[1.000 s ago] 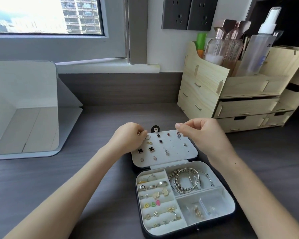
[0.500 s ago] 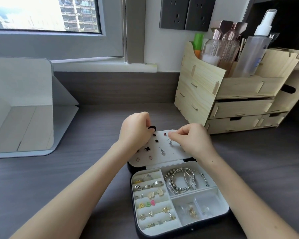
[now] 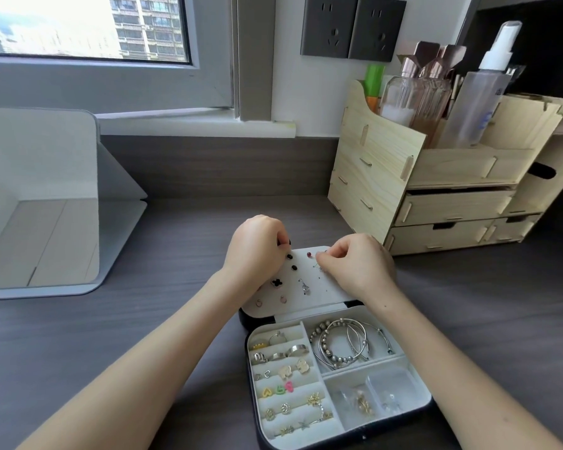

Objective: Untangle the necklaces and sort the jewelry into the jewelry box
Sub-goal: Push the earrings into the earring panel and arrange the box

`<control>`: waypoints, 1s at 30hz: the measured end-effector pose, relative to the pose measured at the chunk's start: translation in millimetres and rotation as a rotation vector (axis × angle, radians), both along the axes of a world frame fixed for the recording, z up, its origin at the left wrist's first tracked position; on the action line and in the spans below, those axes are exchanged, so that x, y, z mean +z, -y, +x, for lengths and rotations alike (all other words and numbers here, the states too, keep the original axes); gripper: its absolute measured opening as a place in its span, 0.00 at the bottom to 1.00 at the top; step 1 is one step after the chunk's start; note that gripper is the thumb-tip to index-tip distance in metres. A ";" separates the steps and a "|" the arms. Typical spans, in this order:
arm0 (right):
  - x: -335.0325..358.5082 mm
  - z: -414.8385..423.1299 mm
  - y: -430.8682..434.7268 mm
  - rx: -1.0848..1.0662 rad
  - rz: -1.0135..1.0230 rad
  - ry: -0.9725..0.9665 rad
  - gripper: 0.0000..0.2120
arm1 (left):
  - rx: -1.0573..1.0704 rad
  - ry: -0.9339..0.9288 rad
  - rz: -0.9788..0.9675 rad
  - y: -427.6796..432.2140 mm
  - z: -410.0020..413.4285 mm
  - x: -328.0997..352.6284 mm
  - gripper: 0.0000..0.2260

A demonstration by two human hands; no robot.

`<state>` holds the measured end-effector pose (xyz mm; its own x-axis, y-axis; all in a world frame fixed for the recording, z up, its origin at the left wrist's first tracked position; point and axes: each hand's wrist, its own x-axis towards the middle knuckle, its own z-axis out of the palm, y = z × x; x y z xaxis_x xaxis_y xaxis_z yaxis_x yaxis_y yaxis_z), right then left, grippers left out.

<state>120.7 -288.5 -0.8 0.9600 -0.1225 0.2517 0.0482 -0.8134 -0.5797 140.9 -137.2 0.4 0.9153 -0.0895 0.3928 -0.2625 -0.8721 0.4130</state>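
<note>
I read this as the earring stage of the sorting, with both hands working at the far end of the dark-cased, white-lined jewelry box (image 3: 431, 405). The left hand (image 3: 257, 251) has its fingers curled down tight over the far left corner of the white padded earring panel (image 3: 333, 293). They seem to grip its edge and steady it. A small black tab (image 3: 287, 244) peeks out just under those fingertips, and I cannot tell whether they touch it.

The right hand (image 3: 358, 266) has thumb and forefinger pinched nearly closed on what I take to be a small earring. It is too tiny for me to confirm. A dark red stud (image 3: 309, 254) sits on the panel just left of that pinch. The black clover studs (image 3: 276, 282) and a silver drop earring (image 3: 305, 285) lie nearer me than the fingertips.

Below both wrists, the open tray holds silver bangles and beaded bracelets (image 3: 348, 345), rings and small charms tucked into the white rolls (image 3: 290, 352), and clear bags of gold pieces (image 3: 361, 404).

Next I would guess the post needs lining up with a free hole in the panel. It then needs pressing straight in while the left hand keeps the panel from flexing. That calls for a fine, steady push, since a slip could drop the piece onto the grey desk (image 3: 143, 319).
</note>
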 end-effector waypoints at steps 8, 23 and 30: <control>-0.4 -2.4 -1.9 0.043 -0.103 0.054 0.15 | 0.027 -0.084 0.030 1.2 1.8 -1.8 0.08; 20.4 -4.5 -7.0 0.070 -0.075 0.072 0.10 | -0.041 0.010 0.024 -4.4 -2.3 20.2 0.08; 20.6 -23.5 -3.0 0.111 -0.037 0.117 0.09 | -0.061 -0.012 -0.056 -3.6 -8.9 34.2 0.08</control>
